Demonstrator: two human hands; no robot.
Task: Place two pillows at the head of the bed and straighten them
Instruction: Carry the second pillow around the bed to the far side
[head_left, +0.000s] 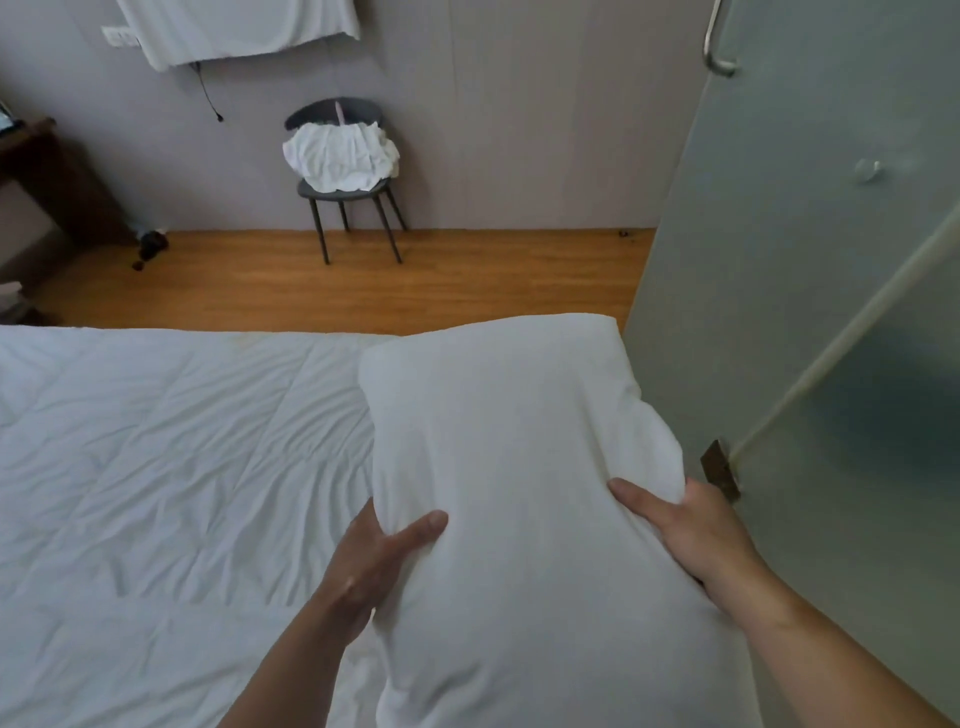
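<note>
Both hands hold one white pillow (524, 467) by its long sides — the left hand (371, 566) clasps the left edge, thumb pressed on the top face and fingers tucked out of sight beneath, while the right hand (696, 530) clamps the right edge, thumb on top, bunching the cloth into folds just above it. Each grip is closed on the pillow. The pillow is held lengthwise away from the person, its near end low in view and its far end reaching past the edge of the bed (156, 467). Its left part overlaps the bed's right side; whether it rests on the cover or hangs above it cannot be told.

White, creased bedding covers the bed. Beyond it runs a wooden floor (363, 286), and against the wall stands a dark chair (343, 192) with a heap of white cloth (340, 156) on its seat. A frosted glass door (810, 260) stands just right of the pillow.
</note>
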